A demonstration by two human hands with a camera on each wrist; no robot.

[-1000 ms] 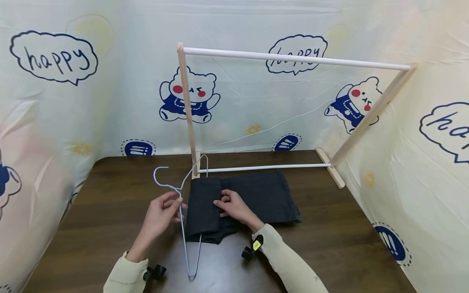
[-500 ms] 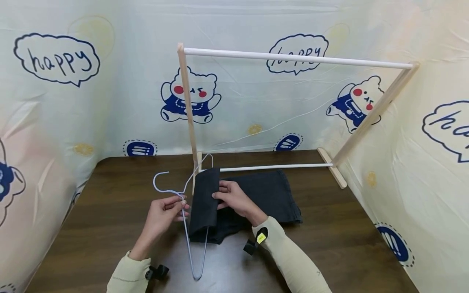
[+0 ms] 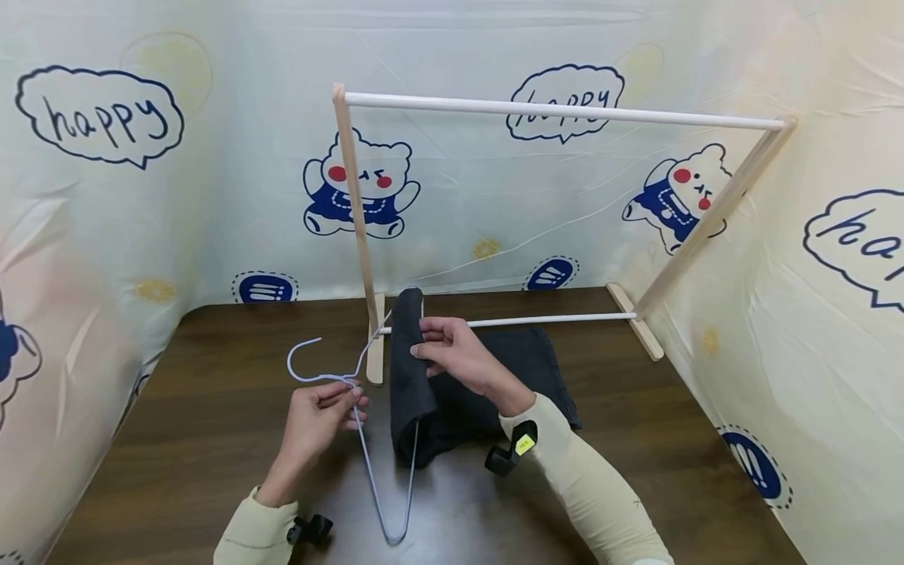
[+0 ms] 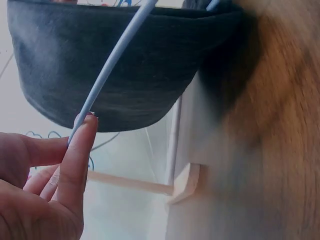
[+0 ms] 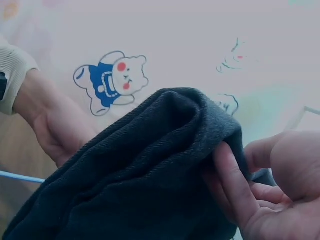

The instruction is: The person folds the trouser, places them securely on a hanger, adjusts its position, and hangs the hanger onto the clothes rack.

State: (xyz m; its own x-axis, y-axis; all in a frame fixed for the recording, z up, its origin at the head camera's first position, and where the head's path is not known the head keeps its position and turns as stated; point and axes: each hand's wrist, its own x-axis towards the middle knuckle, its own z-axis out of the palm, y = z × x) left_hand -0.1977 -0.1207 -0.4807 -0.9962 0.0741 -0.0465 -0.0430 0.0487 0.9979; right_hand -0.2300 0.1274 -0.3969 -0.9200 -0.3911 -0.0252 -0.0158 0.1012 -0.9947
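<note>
Near the neck of a pale lavender wire hanger, my left hand pinches the wire between thumb and fingers. Folded dark trousers pass through the hanger, with one end doubled over its lower bar. My right hand grips the edge of that doubled part and holds it raised. The rest of the cloth lies flat to the right, partly behind the right forearm. In the right wrist view, fingers hold the layered cloth edge. The cloth hides part of the hanger.
A rack with wooden posts and a white top rail stands at the back of the brown table. Its white lower rail runs just behind the trousers. Printed curtains enclose the back and sides.
The doubled end of the trousers has been lifted and turned more on edge by my right hand, moving up and slightly right. The hanger has tilted, its lower end shifting right; my left hand still pinches it.
</note>
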